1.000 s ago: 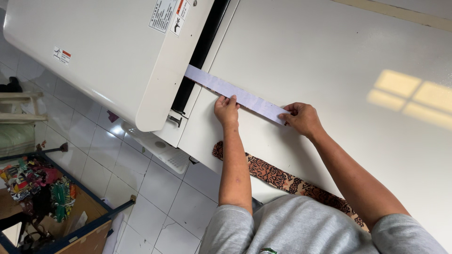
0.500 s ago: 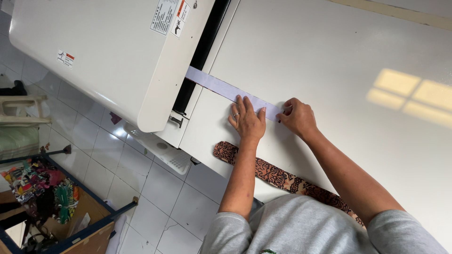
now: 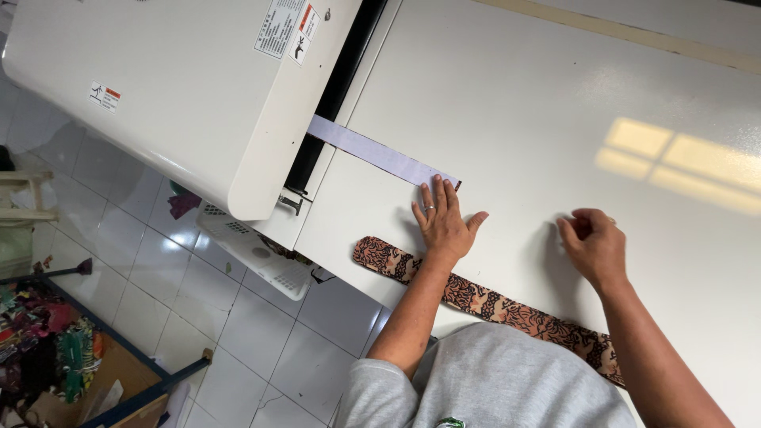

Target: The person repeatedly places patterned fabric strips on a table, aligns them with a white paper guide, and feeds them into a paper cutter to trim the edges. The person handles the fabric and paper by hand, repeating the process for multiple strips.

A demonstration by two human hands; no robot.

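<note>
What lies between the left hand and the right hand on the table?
In the head view, only bare white table lies between the left hand and right hand.

I counted one white bench (image 3: pixel 555 95) and one big white machine (image 3: pixel 174 87) standing at its end. One pale strip (image 3: pixel 380 154) ran out of the machine's slot, and one patterned brown strip (image 3: pixel 483 301) lay along the near edge. I had two hands on the bench, my left hand (image 3: pixel 441 226) and my right hand (image 3: pixel 593 247), with one ring (image 3: pixel 429 208).
</note>
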